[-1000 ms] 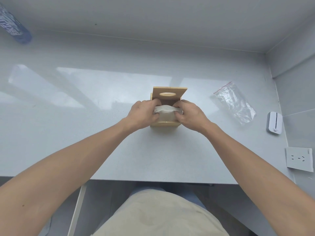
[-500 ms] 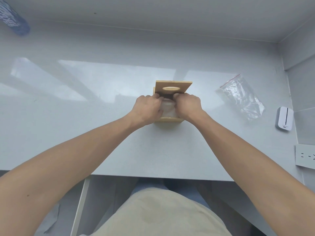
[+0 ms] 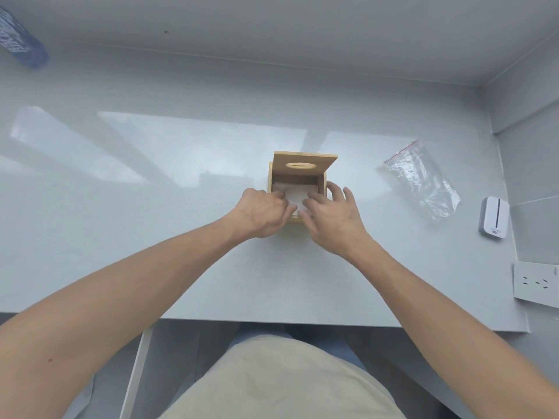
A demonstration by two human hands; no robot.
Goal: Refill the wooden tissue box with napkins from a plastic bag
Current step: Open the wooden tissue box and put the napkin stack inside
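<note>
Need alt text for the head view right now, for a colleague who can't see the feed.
Both hands reach into an open wooden tissue box on a pale table: the left hand and right hand press white napkins down inside, lid tipped up behind. A clear plastic bag lies to the right, apart from the box.

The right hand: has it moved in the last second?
Yes. The right hand has opened and slid rightward off the napkins, toward the right wall of the wooden tissue box.
</note>
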